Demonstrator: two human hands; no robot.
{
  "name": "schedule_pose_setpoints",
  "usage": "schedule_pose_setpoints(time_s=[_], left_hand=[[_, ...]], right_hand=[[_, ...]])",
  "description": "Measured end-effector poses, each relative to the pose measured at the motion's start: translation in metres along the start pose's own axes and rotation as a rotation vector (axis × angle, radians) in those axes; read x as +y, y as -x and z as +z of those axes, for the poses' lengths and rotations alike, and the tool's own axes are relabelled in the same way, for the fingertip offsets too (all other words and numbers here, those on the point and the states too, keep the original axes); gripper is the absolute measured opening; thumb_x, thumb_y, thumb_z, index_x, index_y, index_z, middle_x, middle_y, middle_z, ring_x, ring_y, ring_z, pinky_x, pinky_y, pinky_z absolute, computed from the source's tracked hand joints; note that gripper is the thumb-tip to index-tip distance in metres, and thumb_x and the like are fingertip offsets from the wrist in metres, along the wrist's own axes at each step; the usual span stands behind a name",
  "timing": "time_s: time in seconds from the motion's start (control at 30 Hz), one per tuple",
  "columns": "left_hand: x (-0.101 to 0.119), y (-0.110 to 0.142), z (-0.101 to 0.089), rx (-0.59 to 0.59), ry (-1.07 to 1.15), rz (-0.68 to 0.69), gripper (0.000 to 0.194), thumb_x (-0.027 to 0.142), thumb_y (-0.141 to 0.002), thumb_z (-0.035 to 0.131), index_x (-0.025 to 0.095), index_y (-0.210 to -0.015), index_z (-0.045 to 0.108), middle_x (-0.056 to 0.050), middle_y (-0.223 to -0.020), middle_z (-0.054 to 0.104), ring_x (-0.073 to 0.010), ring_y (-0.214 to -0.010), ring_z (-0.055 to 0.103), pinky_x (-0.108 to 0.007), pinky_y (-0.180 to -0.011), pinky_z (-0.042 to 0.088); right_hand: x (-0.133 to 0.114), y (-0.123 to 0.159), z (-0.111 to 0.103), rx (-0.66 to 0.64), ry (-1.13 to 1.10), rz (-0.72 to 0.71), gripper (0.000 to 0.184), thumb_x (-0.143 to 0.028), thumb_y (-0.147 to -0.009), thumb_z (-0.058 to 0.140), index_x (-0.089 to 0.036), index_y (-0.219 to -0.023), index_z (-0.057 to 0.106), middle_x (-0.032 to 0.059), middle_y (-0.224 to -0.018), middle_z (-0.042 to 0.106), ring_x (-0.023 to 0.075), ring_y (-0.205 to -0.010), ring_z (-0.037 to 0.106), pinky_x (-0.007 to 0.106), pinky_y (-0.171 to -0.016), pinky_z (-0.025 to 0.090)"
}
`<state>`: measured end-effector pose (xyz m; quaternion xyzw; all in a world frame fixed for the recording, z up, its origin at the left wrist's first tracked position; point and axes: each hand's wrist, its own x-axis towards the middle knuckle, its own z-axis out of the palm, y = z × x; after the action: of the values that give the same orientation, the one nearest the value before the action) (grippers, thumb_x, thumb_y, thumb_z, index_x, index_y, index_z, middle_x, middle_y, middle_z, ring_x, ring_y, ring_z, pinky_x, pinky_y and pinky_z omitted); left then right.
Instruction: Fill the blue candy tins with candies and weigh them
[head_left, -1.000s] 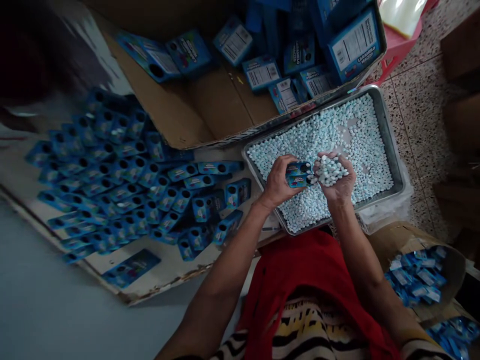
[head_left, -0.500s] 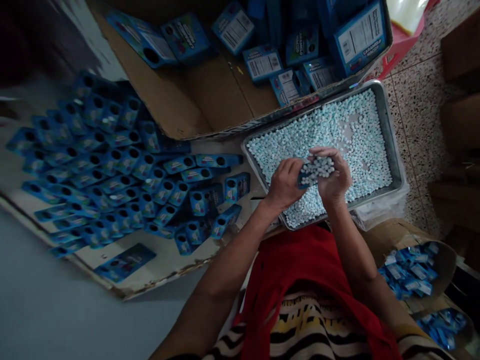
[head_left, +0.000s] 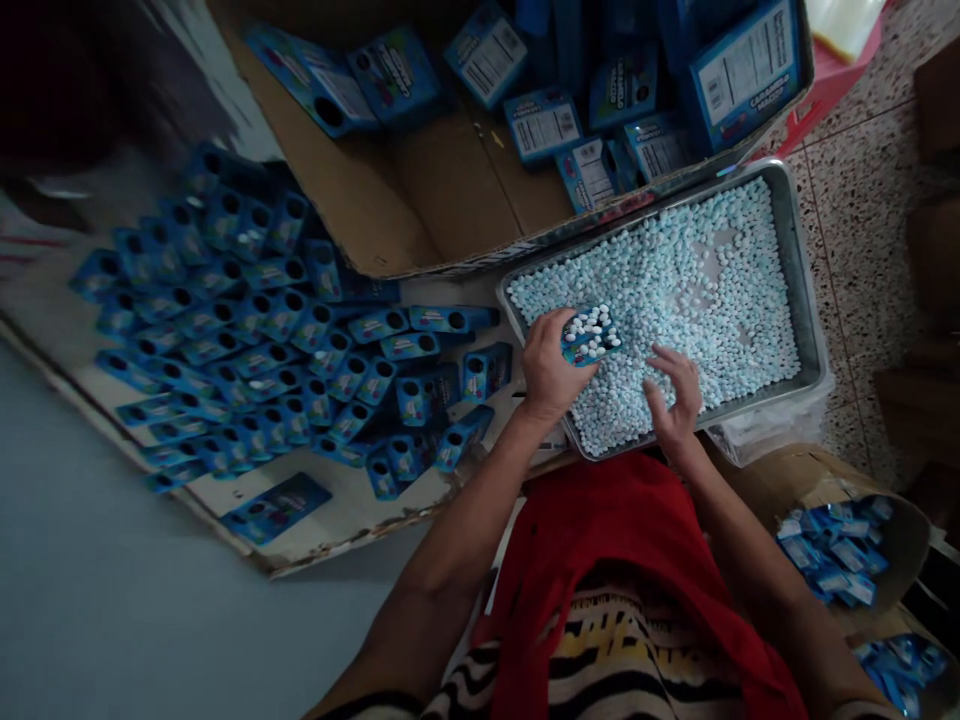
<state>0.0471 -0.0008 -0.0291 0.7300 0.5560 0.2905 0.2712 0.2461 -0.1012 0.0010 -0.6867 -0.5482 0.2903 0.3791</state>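
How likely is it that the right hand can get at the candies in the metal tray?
Yes, seemingly: the right hand is open and apparently empty over the metal tray, with candies right beside it and nothing visible blocking them.

Two small blue boxes (head_left: pixel 589 336) are held side by side, apart from the bed of candies, over the left part of the tray (head_left: pixel 809 292). White candies lie strewn across their upturned side, blue card showing between them; candies hide much of this side, so how full the boxes are cannot be told.

The other candies (head_left: pixel 637 262) are small, rounded and loose, white to pale blue. They spread over nearly the whole tray, heaped more thickly through its middle and toward its near left corner. Right of the tray's middle they thin out to a scattered layer, with bare patches of the bottom showing between them.
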Motion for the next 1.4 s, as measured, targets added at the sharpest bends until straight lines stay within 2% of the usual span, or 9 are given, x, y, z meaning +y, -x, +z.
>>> schedule_pose_setpoints(time_s=[0.13, 0.27, 0.37, 0.53, 0.67, 0.8, 1.0, 1.17, 1.4], left_hand=[[-0.009, -0.006, -0.007, 0.014, -0.022, -0.037, 0.078, 0.024, -0.071, 0.102, 0.023, -0.137, 0.061, -0.009, -0.127, 0.074, -0.0324, -0.122, 0.074, -0.047, -0.109, 0.063], [-0.01, -0.009, -0.021, -0.061, -0.007, -0.035, 0.072, 0.023, -0.075, 0.098, 0.024, -0.137, 0.062, -0.011, -0.129, 0.071, -0.0347, -0.125, 0.071, -0.051, -0.112, 0.061], [-0.008, -0.007, -0.03, -0.209, -0.044, 0.053, 0.067, 0.011, -0.075, 0.089, 0.026, -0.136, 0.065, -0.011, -0.133, 0.072, -0.0362, -0.127, 0.069, -0.054, -0.117, 0.059], [-0.013, -0.002, -0.036, -0.108, -0.068, -0.057, 0.067, 0.017, -0.074, 0.089, 0.025, -0.136, 0.066, -0.011, -0.132, 0.071, -0.0372, -0.129, 0.067, -0.055, -0.118, 0.058], [-0.014, 0.006, -0.036, -0.083, 0.147, -0.127, 0.075, 0.049, -0.075, 0.1, 0.027, -0.136, 0.063, -0.008, -0.131, 0.073, -0.0318, -0.121, 0.073, -0.047, -0.105, 0.065], [0.001, 0.014, -0.025, -0.056, 0.351, -0.144, 0.077, 0.065, -0.078, 0.096, 0.027, -0.137, 0.063, -0.007, -0.131, 0.075, -0.0287, -0.117, 0.078, -0.045, -0.101, 0.068], [0.03, 0.018, -0.005, 0.013, 0.352, -0.08, 0.069, 0.053, -0.085, 0.095, 0.025, -0.138, 0.062, -0.009, -0.133, 0.072, -0.0285, -0.126, 0.074, -0.044, -0.109, 0.064], [0.032, 0.028, -0.012, 0.057, 0.245, -0.099, 0.072, 0.029, -0.077, 0.097, 0.026, -0.139, 0.059, -0.01, -0.136, 0.071, -0.0298, -0.13, 0.072, -0.044, -0.113, 0.062], [0.037, 0.04, -0.026, 0.103, 0.197, -0.099, 0.078, 0.015, -0.074, 0.092, 0.028, -0.143, 0.057, -0.01, -0.142, 0.07, -0.0327, -0.137, 0.069, -0.049, -0.119, 0.059]], right_hand=[[0.039, 0.033, 0.024, -0.459, 0.276, -0.243, 0.049, -0.043, -0.1, 0.074, -0.026, -0.146, 0.073, 0.0154, -0.172, 0.056, 0.0424, -0.166, 0.044, 0.069, -0.135, 0.038], [0.068, -0.001, 0.044, -0.755, 0.296, -0.371, 0.057, -0.048, -0.098, 0.079, -0.031, -0.152, 0.071, 0.0144, -0.175, 0.054, 0.0434, -0.171, 0.035, 0.073, -0.14, 0.024], [0.086, -0.048, 0.044, -0.711, 0.309, -0.314, 0.05, -0.048, -0.093, 0.085, -0.029, -0.139, 0.077, 0.016, -0.168, 0.061, 0.0464, -0.163, 0.044, 0.072, -0.135, 0.031], [0.078, -0.091, 0.035, -0.411, 0.172, -0.019, 0.026, -0.031, -0.091, 0.082, -0.025, -0.116, 0.082, 0.014, -0.125, 0.08, 0.0368, -0.123, 0.069, 0.053, -0.11, 0.053], [0.046, -0.09, 0.019, -0.079, -0.423, 0.456, 0.018, -0.042, -0.087, 0.085, -0.026, -0.091, 0.076, 0.0008, -0.092, 0.076, 0.0207, -0.086, 0.068, 0.033, -0.081, 0.057], [0.03, -0.08, -0.007, -0.13, -1.084, 0.859, 0.035, -0.039, -0.074, 0.095, -0.027, -0.098, 0.072, -0.0041, -0.084, 0.075, 0.0146, -0.074, 0.069, 0.024, -0.061, 0.054], [0.029, -0.078, -0.035, -0.114, -1.336, 0.989, 0.037, -0.052, -0.085, 0.093, -0.028, -0.102, 0.071, -0.0005, -0.1, 0.083, 0.0194, -0.093, 0.081, 0.034, -0.076, 0.069], [0.021, -0.083, -0.039, -0.007, -1.316, 1.004, 0.025, -0.042, -0.098, 0.086, -0.027, -0.088, 0.068, -0.0036, -0.08, 0.076, 0.0139, -0.078, 0.075, 0.027, -0.071, 0.065], [0.0, -0.088, -0.045, -0.178, -1.326, 0.808, 0.026, -0.043, -0.101, 0.084, -0.028, -0.086, 0.069, -0.0065, -0.068, 0.061, 0.0101, -0.054, 0.048, 0.021, -0.048, 0.048]])
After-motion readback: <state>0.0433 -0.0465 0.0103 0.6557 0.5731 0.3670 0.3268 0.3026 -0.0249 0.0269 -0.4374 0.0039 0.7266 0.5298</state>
